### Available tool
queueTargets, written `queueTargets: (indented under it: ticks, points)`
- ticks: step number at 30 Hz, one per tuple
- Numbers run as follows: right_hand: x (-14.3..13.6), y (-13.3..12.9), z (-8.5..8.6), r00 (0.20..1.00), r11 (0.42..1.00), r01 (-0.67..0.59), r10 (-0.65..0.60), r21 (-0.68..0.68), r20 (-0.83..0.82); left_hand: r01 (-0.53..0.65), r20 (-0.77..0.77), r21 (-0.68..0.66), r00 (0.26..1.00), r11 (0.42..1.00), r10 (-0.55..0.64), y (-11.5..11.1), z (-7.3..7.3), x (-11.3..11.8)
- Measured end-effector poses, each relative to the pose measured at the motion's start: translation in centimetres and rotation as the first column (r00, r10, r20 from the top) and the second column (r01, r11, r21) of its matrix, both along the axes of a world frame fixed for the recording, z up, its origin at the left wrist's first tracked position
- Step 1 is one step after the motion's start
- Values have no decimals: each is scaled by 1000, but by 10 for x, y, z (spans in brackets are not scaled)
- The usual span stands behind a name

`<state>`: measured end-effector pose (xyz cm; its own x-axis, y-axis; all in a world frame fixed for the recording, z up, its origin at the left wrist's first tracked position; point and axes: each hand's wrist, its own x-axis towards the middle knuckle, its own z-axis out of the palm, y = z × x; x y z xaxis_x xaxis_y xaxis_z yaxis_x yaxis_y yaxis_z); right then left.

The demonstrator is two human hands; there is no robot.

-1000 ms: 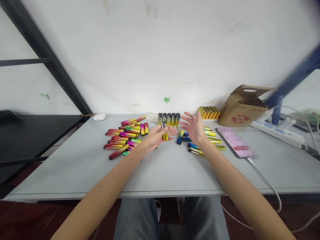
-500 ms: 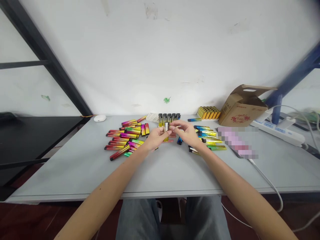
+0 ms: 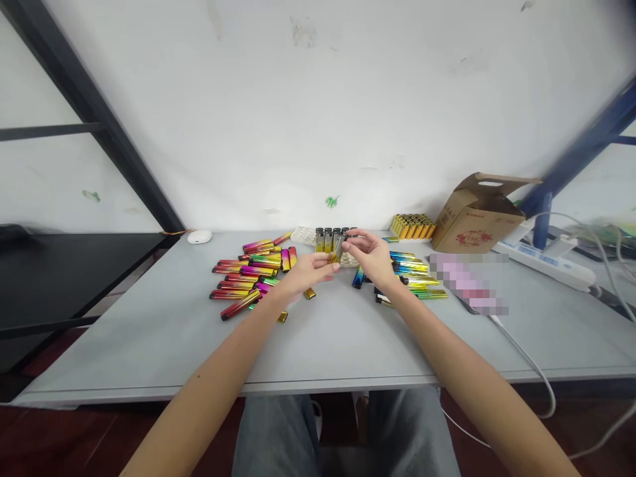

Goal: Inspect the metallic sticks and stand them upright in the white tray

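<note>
My right hand (image 3: pixel 371 257) pinches the upper end of a lighter (image 3: pixel 338 248), which leans to the right over the white holed tray (image 3: pixel 304 234). My left hand (image 3: pixel 309 273) has its thumb and fingertips closed about the lower end of that same lighter. Just behind, a row of several upright lighters (image 3: pixel 328 240) with dark tops stands in the tray. Beside my left hand lies a pile of shiny red, purple and yellow lighters (image 3: pixel 258 270). Blue, yellow and green ones (image 3: pixel 410 265) lie past my right hand. One blue lighter (image 3: pixel 358 277) rests below my right fingers.
A block of upright yellow lighters (image 3: pixel 413 226) stands by the wall, next to an open cardboard box (image 3: pixel 484 222). Farther right are a phone (image 3: pixel 467 285) on a white cable and a power strip (image 3: pixel 546 262). A white case (image 3: pixel 199 237) sits at the back left.
The lighter between my hands has gone from upright to tilted, and its position is slightly farther right. My right fingers have risen to its top; my left fingers have straightened somewhat.
</note>
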<state>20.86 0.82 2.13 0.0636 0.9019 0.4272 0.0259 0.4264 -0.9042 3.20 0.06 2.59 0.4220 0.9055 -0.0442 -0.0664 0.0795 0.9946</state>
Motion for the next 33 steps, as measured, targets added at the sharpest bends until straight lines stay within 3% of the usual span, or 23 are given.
queueTargets:
  ticks: [3,6,10,20,25,28,33]
  points:
    - [-3,8,-4,995,994,93,-94,50,22,-236,31,19,972,972,235,11,2,-10]
    - [-11,14,-7,978,980,169,-180,110,102,-446,61,12,894,895,444,23,1,-19]
    - [-25,19,-10,950,969,189,-222,162,218,-571,30,-5,820,821,571,34,-4,-25]
    - [-36,33,-28,893,969,104,-190,224,407,-579,13,18,815,815,579,32,-5,-23]
    - [-34,33,-31,874,965,102,-202,241,442,-541,47,-132,834,831,550,28,1,-23]
    - [-32,32,-30,780,932,141,-313,335,542,-549,50,-123,829,827,557,28,1,-22]
    - [-29,31,-27,538,815,128,-536,565,651,-543,46,-128,833,830,551,25,2,-20]
